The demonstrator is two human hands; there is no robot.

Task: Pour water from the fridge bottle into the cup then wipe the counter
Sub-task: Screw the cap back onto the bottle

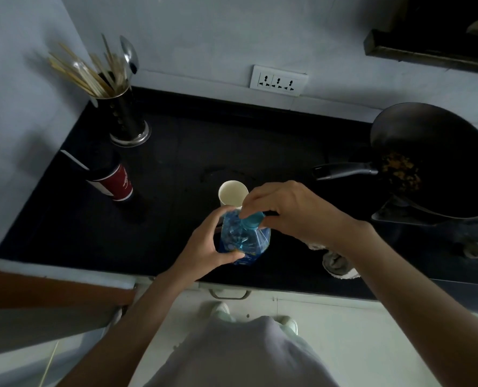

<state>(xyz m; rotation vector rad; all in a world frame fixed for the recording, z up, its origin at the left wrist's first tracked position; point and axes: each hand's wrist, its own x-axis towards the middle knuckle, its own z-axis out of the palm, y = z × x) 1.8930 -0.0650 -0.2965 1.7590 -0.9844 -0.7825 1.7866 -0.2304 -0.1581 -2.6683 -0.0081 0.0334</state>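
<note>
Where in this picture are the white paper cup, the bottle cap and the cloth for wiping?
white paper cup [233, 193]: head view, on its inner wall below the rim.
bottle cap [251, 220]: head view, on the teal top under the right hand's fingers.
cloth [335, 264]: head view, on the crumpled grey part by the counter's front edge.

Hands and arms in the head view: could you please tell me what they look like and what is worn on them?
Both forearms are bare, with no sleeves in view. The left hand and right hand wear no gloves, rings, watch or bracelet that I can see.
</note>
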